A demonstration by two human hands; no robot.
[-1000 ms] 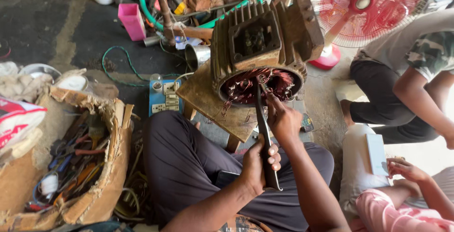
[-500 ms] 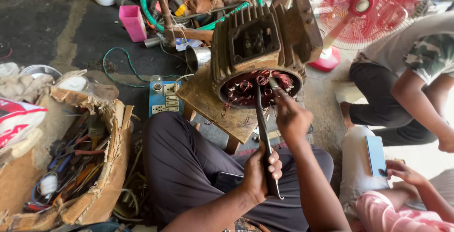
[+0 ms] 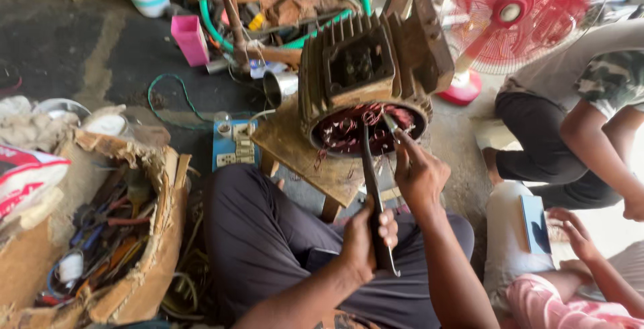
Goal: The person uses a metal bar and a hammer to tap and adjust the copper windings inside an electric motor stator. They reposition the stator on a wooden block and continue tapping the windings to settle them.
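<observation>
A dark finned motor housing [image 3: 365,67] lies on a small wooden stool [image 3: 305,158], its open end facing me with reddish copper windings [image 3: 362,131] inside. My left hand [image 3: 365,238] grips the handle end of a long dark metal tool [image 3: 372,188] whose tip reaches into the windings. My right hand [image 3: 416,171] is at the housing's rim, its fingers pinching a small thin piece by the windings.
A torn cardboard box [image 3: 157,248] with pliers and other tools sits at my left. A blue switch board [image 3: 231,144], green hose [image 3: 211,17] and pink container [image 3: 190,39] lie beyond. A pink fan [image 3: 516,17] stands right. Two other people sit at right.
My right hand has moved from the tool's shaft up to the housing's rim. My left hand keeps its grip on the tool.
</observation>
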